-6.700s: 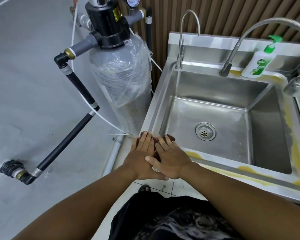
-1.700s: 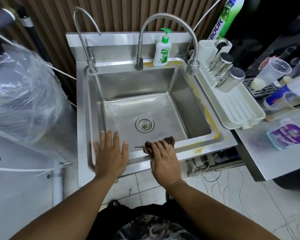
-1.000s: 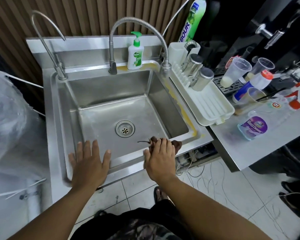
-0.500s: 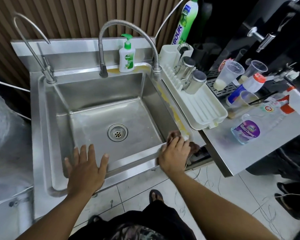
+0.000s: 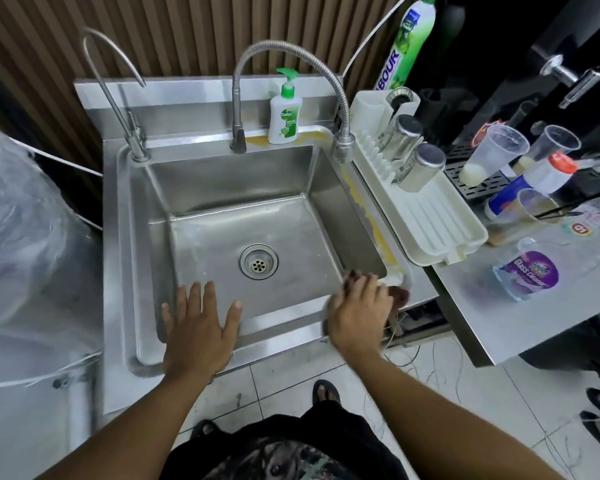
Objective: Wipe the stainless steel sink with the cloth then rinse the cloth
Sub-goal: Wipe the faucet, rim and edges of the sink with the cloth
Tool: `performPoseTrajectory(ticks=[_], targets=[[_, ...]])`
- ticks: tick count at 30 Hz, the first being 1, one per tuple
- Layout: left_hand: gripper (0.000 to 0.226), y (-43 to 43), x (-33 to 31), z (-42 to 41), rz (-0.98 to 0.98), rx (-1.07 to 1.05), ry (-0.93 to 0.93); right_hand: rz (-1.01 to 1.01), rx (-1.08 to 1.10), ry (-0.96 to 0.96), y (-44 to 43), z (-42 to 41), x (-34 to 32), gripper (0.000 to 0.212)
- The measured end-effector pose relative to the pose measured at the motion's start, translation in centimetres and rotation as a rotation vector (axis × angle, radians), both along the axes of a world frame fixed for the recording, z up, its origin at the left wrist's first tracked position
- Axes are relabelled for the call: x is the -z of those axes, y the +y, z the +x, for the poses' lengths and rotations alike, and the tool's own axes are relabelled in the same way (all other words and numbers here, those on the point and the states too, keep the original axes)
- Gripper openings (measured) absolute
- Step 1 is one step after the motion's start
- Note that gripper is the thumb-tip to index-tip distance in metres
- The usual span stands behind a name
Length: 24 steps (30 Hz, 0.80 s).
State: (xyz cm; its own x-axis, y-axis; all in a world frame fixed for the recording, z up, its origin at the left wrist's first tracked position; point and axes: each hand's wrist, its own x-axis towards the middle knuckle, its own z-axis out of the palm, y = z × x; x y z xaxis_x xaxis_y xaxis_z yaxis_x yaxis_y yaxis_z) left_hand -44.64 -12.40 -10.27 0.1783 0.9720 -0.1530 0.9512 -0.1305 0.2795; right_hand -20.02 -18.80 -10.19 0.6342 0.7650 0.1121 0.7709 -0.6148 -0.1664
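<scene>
Sink [image 5: 118, 237]: stainless steel, one square basin with a raised rim all round and an upstand along the back.
Left hand [image 5: 201, 327]: flat and wide open with the fingers spread. My palm is on the sink's front rim and my fingertips reach past its inner edge, over the basin.
Right hand [image 5: 359, 310]: at the sink's front right corner, with my fingers bent down over the brown cloth [image 5: 399, 294], holding it on the rim. The hand is blurred, so I cannot tell how tight the hold is.
Cloth position: under my right hand at that corner. It shows past my fingertips and on the little-finger side, close to the rim's outer edge.
Drain [image 5: 258, 261]: in the middle of the basin floor, well apart from both my hands.
Yellow residue [image 5: 364, 209]: a strip along the sink's right rim, from beside my right hand to the back rim.
Room to move: bare steel front rim runs between my two hands, and steel floor shows all round the drain.
Right edge: a white dish rack [image 5: 440, 223] sits just beside the sink's right rim, with steel cups [image 5: 426, 164] at its far end.
Back edge: a slim tap [image 5: 134, 136] stands at the left. A flexible tap [image 5: 237, 109] arches to the back right corner, and a Dettol bottle [image 5: 284, 116] stands on the rim between its ends.
Left edge: a plastic-wrapped tank [image 5: 21, 220] stands near the sink's left side.
</scene>
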Motion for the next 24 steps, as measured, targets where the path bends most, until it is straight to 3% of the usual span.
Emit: performPoseTrajectory(ticks=[4,7,11,14,17,21,24], targets=[[0.097,0.0,0.0,0.0,-0.013,-0.001,-0.008,0.029,-0.384,0.034,-1.5,-7.2,0.6,0.057],[0.099,0.0,0.1,0.0,-0.016,0.000,-0.014,0.022,-0.543,0.018,-1.8,-4.1,0.6,0.053],[0.097,-0.2,0.1,-0.2,-0.020,-0.001,-0.017,-0.013,-0.385,0.002,-1.7,5.8,0.0,0.036],[0.095,-0.2,0.0,-0.1,-0.023,0.001,-0.016,-0.007,-0.228,-0.021,-1.4,9.2,-0.3,0.044],[0.092,0.0,0.0,-0.1,-0.022,-0.002,-0.014,0.029,-0.194,0.002,-1.1,4.4,-0.4,0.046],[0.084,0.0,0.3,-0.3,-0.017,0.028,0.006,0.047,-0.524,0.086,-1.6,-5.6,0.4,0.041],[0.083,-0.1,0.3,-0.3,-0.021,0.051,0.000,0.036,-0.718,0.103,-1.6,-6.7,0.4,0.042]])
